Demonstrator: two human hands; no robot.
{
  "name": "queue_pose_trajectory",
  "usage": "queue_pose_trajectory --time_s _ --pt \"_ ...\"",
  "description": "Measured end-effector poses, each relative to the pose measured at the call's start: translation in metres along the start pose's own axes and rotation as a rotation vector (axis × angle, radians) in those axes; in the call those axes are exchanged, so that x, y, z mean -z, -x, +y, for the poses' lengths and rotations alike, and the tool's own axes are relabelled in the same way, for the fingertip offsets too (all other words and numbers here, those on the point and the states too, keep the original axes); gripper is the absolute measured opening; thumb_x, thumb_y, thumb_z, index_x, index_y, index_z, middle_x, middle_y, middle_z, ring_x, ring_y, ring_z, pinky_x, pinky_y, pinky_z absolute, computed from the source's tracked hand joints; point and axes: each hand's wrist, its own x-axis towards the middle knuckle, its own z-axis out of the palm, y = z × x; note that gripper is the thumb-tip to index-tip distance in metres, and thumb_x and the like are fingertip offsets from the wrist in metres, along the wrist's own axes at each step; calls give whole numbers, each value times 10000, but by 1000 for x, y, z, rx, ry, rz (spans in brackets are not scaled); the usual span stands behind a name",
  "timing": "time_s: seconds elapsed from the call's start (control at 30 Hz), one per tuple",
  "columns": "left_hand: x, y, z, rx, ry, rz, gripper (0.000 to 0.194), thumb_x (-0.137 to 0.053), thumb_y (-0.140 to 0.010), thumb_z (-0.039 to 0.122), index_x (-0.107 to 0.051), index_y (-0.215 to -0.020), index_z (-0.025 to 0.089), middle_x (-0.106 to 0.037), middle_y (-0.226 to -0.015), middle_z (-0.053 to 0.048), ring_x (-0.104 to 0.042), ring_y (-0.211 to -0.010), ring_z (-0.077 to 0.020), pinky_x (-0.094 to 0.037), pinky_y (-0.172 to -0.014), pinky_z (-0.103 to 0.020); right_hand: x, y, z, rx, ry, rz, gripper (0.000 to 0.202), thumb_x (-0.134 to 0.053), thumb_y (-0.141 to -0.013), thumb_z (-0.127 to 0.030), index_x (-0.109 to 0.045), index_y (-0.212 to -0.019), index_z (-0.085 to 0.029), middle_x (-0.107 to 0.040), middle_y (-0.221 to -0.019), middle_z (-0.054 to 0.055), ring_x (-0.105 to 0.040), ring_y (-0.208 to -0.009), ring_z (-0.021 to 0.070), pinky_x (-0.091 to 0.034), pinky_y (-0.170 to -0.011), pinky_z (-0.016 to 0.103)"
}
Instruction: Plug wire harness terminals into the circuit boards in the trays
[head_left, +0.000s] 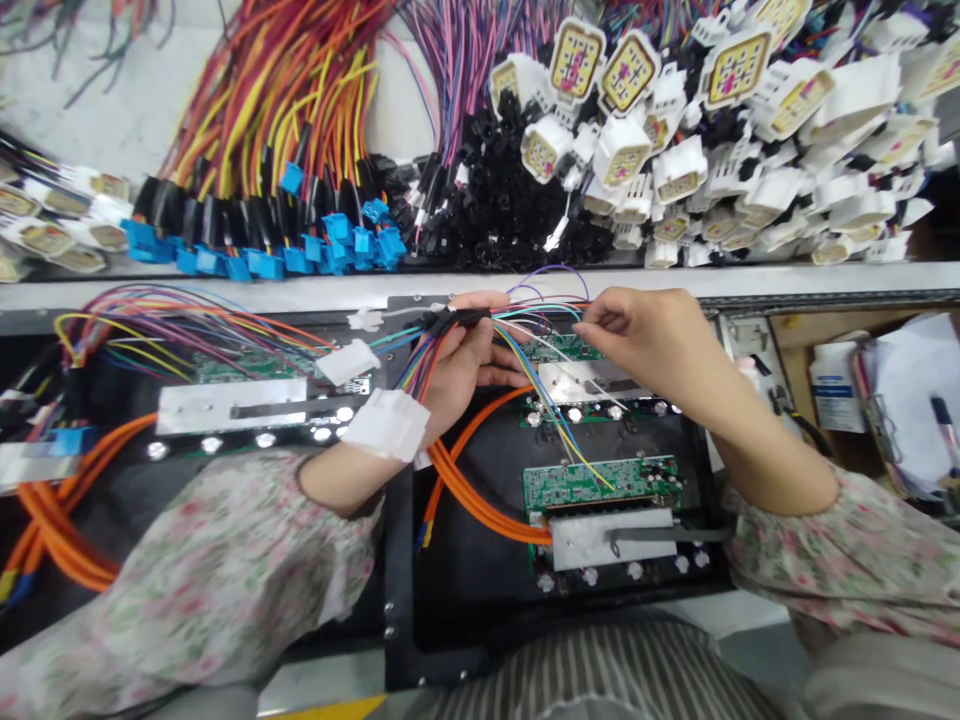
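Curling around the wire bundle (471, 317), the left hand (466, 365) holds it above the black tray (469, 615); the right hand (649, 328) pinches thin wires (551, 308), fingertips nearly together, near 2 green circuit boards (577, 482).

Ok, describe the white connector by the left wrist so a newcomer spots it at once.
Start at the right-hand black tray, then find the left hand over its upper left part. From that hand, follow the multicoloured wires down to the white connector in front of the wrist. Unlike the smaller-looking white plug just up and left, this one overlaps the wrist.
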Motion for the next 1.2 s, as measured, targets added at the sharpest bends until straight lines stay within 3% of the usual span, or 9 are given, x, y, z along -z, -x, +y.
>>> queue_pose_trajectory --time_s 0.13,0.23,0.33,0.47,1.2 --pt "3 0 -3 -37 13 -34 92 -464 -929 204 -522 -996 183 -672 -859 -28 -665 -595 -111 -567 -597 -271 16 13 -9 129 33 -127 196 -621 -819 -291 -628 -643 -204 -649 -612 4 -550 -537 126 -361 -550 286" --pt "2 1 -3 -52 33 -54 81 -453 -939 206 -499 -1006 198 -672 -861 -16 -678 -614 -116 -587 -634 -293 21 17 -8 92 4 -47 159 -575 -823 -219 -646 -681 -214 -664 -641 11 -565 -554 132 -395 -554 289" --pt "-1 4 -2 -35 22 -52 94 -422 -959 200 -471 -1039 207 -665 -879 -10 -692 -617 -125 -604 -645 -310 15 14 1 -1 -76 66 122 -573 -823 -219 -663 -741 -206 -681 -663 16 -602 -584 142 -440 -576 290" --pt "-5 5 0 -42 4 -50 100 -414 -968 210 -457 -1058 205 -661 -857 -3 -695 -609 -130 -606 -620 -294 1 8 14 18 -105 90 94 -591 -798 -214 -657 -754 -165 -689 -673 32 -629 -612 151 -463 -612 291" --pt "-12 3 0 -5 62 27 119 -380 -960 157 -467 -1036 186 -675 -711 6 -658 -509 -117 -556 -504 -228 -3 6 17 24 31 15 90 -585 -785 -162 -651 -724 -161 -679 -636 27 -645 -601 154 -434 -598 260"
